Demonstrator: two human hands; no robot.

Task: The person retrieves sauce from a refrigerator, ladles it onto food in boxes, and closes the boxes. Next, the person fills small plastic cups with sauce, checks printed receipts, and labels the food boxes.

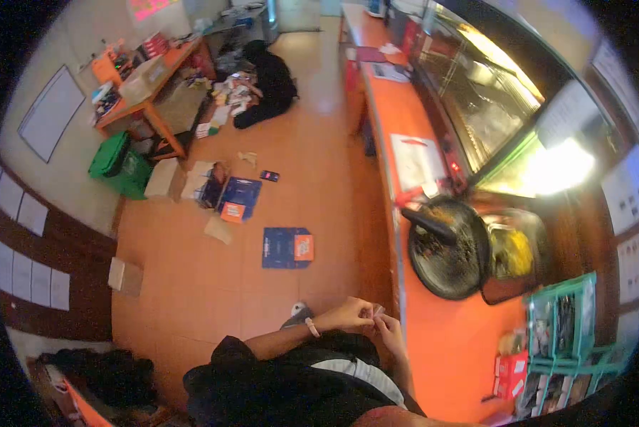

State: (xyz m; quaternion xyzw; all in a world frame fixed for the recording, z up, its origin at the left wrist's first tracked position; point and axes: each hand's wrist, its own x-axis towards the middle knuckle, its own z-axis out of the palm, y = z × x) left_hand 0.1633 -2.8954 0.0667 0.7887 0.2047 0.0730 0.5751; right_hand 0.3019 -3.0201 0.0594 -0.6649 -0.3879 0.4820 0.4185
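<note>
Close together in front of the body, beside the orange counter's edge, are my left hand (355, 313) and my right hand (388, 331). The fingers of both are bent and pinch a small pale, see-through item (378, 310) between them; it is too small to name. A light band circles the left wrist. To the right, a black stone bowl (447, 249) with a dark pestle (430, 225) lying across it rests on the counter (440, 334). Next to it is a metal tray (540, 235) with something yellow (511, 252) in it.
A person (270, 82) in black crouches on the floor by scattered papers. Blue flat packages (280, 249), a phone (269, 176), cardboard boxes (166, 179) and a green bin (122, 167) are on the floor. A glass display case (490, 92) and teal baskets (583, 313) stand at right.
</note>
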